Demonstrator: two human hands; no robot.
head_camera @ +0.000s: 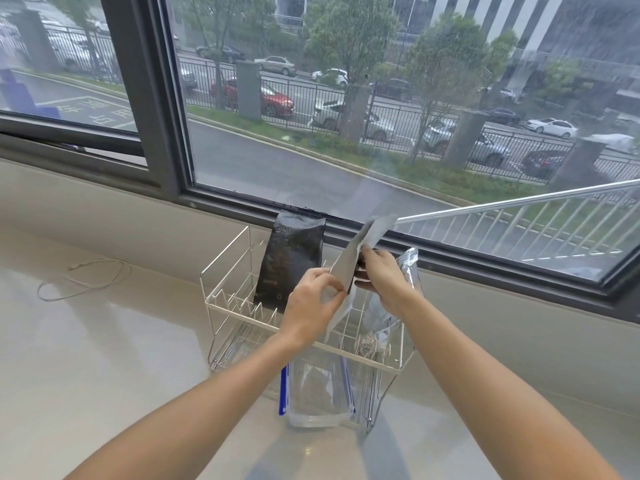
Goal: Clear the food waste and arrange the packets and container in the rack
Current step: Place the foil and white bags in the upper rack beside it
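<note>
Now | both hands pinch silver packet [349, 261] above rack [242, 317]: left hand [311, 299] low edge, right hand [381, 275] mid | light, crinkly, likely slippery foil; best gripped at stiff sealed edges

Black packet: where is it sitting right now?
In the head view the black packet stands upright in the back of the white wire rack, against the window frame, just left of the left hand.

Thin white cord [83, 277] looped on pale counter [104, 358], window [346, 98] behind
</note>
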